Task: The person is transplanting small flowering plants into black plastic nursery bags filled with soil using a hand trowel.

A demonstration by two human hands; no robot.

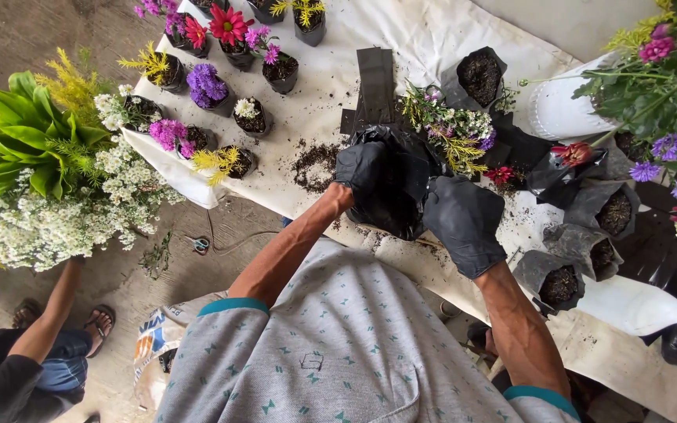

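A black plastic grow bag (389,188) sits at the near edge of the white-covered surface (425,39), held between two black-gloved hands. The left hand (360,168) curls its fingers over the bag's upper left rim, closed on the plastic, with the bare forearm angled up from the lower left. The right hand (464,219) presses against the bag's right side, fingers folded around it, its forearm rising from the lower right. Whatever the bag holds is hidden by the crumpled plastic.

Just behind the bag lies a loose bunch of small white and purple flowers (452,125), touching its top edge. Spilled soil (315,164) lies to the left. Further left stand small black bags with planted flowers (205,86), pink, purple, yellow and red. To the right, soil-filled black bags (562,282) stand without flowers. On the floor to the left, another person's arm (52,313) reaches towards a heap of white blossoms (41,227).
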